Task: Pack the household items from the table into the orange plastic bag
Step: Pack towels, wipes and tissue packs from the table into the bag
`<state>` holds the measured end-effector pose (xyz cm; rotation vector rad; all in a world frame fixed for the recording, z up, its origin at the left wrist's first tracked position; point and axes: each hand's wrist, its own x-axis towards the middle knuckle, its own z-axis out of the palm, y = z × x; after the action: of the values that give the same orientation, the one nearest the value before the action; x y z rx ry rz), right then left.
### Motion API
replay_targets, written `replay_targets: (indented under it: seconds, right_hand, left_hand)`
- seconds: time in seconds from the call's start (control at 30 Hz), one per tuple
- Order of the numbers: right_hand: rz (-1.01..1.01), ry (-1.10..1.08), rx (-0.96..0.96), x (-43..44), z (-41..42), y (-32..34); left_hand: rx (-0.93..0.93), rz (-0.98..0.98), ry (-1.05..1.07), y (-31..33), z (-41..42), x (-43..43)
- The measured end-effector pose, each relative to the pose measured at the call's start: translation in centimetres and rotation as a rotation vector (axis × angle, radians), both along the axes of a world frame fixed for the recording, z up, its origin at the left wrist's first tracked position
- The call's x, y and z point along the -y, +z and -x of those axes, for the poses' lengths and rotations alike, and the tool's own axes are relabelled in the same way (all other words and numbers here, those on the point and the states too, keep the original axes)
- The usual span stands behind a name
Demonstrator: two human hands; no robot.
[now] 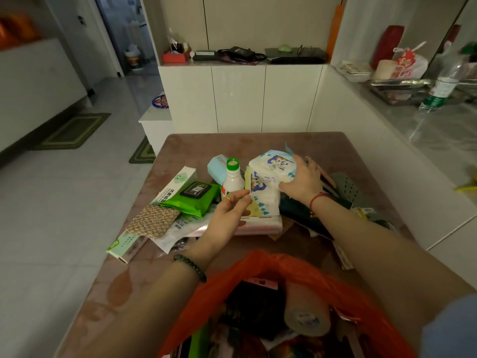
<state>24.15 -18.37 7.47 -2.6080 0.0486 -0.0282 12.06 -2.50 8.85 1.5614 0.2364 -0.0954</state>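
The orange plastic bag (260, 262) gapes open at the table's near edge, with a brown tape roll (305, 310) and dark items inside. A white printed soft pack (267, 177) stands in the middle of the table; my right hand (303, 180) presses on its right side, fingers spread around it. My left hand (228, 215) reaches toward its lower left with fingers apart, holding nothing. A white bottle with a green cap (232, 179) stands just left of the pack. A green wipes pack (192, 198), a long white box (169, 188) and a patterned pouch (152, 220) lie further left.
The brown table (196, 147) carries more clutter at right: dark green items (296, 209) and a grey-green perforated piece (347, 186). White cabinets (240, 99) stand behind the table. A counter at right holds a clear bottle (442, 85) and a metal tray (398, 85).
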Motion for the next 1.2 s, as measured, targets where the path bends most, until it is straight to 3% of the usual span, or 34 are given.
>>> replay_targets:
  seconds: [0.2, 0.3, 0.43, 0.5, 0.77, 0.97, 1.2]
  right_hand:
    - [-0.45, 0.039, 0.286, 1.0, 5.8, 4.1]
    - [-0.647, 0.204, 0.336, 2.1, 12.0, 5.5]
    - [-0.605, 0.413, 0.323, 2.7, 21.1, 5.2]
    - [-0.622, 0.428, 0.201, 3.2, 24.2, 4.7]
    - [-1.054, 0.147, -0.535, 5.1, 29.4, 0.5]
    - [-0.947, -0.191, -0.375, 5.0, 32.0, -3.4]
    - [-0.525, -0.042, -0.52, 5.9, 33.1, -5.5]
  left_hand:
    - [-0.085, 0.305, 0.034, 1.8, 1.7, 0.0]
    - [-0.085, 0.48, -0.005, 3.7, 3.7, 0.6]
    - [-0.005, 0.611, -0.077, 4.5, 7.5, 1.6]
    - [-0.019, 0.615, -0.032, 3.2, 9.6, 1.7]
    - [-0.173, 0.299, -0.156, -1.6, 16.1, 3.0]
    - [-0.264, 0.043, -0.162, -4.6, 18.7, 4.8]
    - [-0.228, -0.398, -0.386, -5.2, 19.9, 5.4]
